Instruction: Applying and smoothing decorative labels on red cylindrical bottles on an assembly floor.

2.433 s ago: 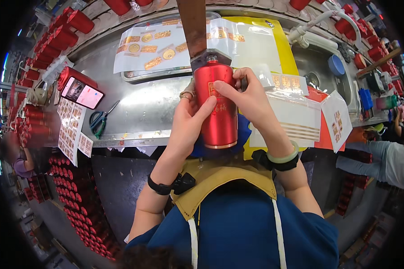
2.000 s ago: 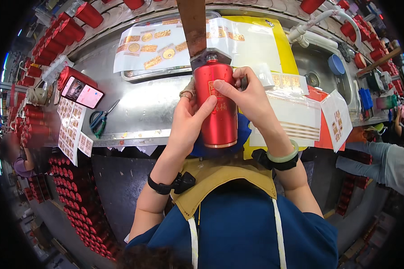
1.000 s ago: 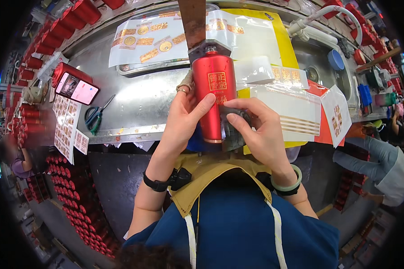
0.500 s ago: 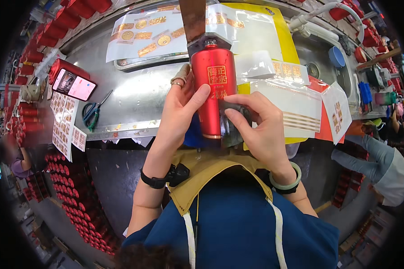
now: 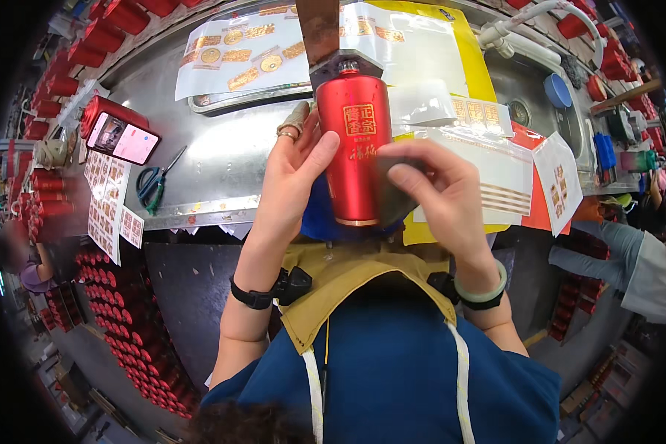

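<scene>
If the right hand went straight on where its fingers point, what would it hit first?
The right hand would likely meet the red bottle first; depth is unclear, so they may already touch.

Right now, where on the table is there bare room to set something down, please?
The steel table is mostly bare between the scissors and the left hand, nearer than the tray. Crowded: the overlapping sheets right of the red bottle, and the far left, with phone and label sheets.

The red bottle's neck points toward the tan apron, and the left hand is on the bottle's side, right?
Not quite: the red bottle's neck points away from the tan apron, as the head view shows. The left hand is indeed on the bottle's side.
</scene>
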`<act>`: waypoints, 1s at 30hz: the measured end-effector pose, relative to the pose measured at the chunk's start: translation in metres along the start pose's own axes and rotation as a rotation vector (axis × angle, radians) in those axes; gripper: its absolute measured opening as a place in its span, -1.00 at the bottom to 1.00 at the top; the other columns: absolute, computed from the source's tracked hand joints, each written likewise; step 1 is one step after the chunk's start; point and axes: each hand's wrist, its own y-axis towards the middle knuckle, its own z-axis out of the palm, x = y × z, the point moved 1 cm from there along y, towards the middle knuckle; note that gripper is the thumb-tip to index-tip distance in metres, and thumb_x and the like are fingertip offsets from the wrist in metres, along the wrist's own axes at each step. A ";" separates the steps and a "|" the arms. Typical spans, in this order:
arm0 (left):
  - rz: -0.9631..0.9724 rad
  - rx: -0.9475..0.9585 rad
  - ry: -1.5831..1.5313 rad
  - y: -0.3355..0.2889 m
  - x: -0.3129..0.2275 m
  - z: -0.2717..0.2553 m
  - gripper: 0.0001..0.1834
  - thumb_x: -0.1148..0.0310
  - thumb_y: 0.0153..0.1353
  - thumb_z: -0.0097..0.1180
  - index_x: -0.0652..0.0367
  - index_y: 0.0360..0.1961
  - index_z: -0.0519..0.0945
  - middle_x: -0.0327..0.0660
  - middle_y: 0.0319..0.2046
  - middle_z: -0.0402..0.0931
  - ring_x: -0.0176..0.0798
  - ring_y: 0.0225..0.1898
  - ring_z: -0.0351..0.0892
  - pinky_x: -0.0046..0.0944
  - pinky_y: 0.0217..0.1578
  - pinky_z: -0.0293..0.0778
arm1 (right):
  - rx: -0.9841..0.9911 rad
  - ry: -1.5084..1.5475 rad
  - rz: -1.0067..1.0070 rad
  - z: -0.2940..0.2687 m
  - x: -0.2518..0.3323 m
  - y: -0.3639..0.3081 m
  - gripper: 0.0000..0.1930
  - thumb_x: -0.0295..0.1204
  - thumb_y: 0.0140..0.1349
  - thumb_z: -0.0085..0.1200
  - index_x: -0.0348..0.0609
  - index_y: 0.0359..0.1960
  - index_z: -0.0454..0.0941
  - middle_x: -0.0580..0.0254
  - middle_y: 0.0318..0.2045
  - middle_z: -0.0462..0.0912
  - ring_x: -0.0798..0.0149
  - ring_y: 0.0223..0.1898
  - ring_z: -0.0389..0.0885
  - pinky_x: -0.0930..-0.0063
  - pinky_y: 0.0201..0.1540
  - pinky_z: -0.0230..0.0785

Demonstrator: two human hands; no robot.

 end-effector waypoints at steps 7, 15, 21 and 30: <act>-0.019 0.085 0.074 -0.004 -0.002 0.011 -0.09 0.40 0.32 0.35 0.33 0.54 0.05 0.03 0.41 0.29 -0.16 0.40 0.36 -0.12 0.40 0.32 | -0.018 0.000 0.160 -0.018 0.000 0.055 -0.74 -0.36 0.48 0.13 -0.32 0.02 0.62 0.28 -0.23 0.70 0.53 -0.15 0.60 0.62 -0.08 0.47; -0.007 0.011 0.092 -0.004 0.002 0.020 -0.14 0.44 0.29 0.36 0.28 0.50 0.13 -0.01 0.31 0.41 -0.17 0.32 0.46 -0.13 0.32 0.44 | -0.048 -0.067 0.111 0.006 -0.023 0.071 -0.55 -0.21 0.28 0.39 -0.31 -0.12 0.43 0.27 -0.31 0.57 0.51 -0.31 0.52 0.55 -0.30 0.44; -0.005 0.013 0.112 -0.003 0.002 0.019 -0.16 0.43 0.30 0.35 0.29 0.49 0.14 0.00 0.31 0.41 -0.17 0.31 0.47 -0.13 0.31 0.44 | -0.061 -0.041 0.093 0.008 -0.028 0.071 -0.56 -0.25 0.27 0.40 -0.31 -0.12 0.42 0.25 -0.29 0.57 0.49 -0.28 0.53 0.56 -0.30 0.44; 0.016 0.016 0.122 -0.004 0.003 0.020 -0.17 0.43 0.31 0.34 0.31 0.49 0.15 0.00 0.32 0.40 -0.18 0.30 0.48 -0.13 0.30 0.45 | -0.056 -0.076 0.122 0.005 -0.027 0.070 -0.55 -0.22 0.29 0.38 -0.32 -0.09 0.45 0.24 -0.24 0.59 0.45 -0.21 0.54 0.51 -0.15 0.46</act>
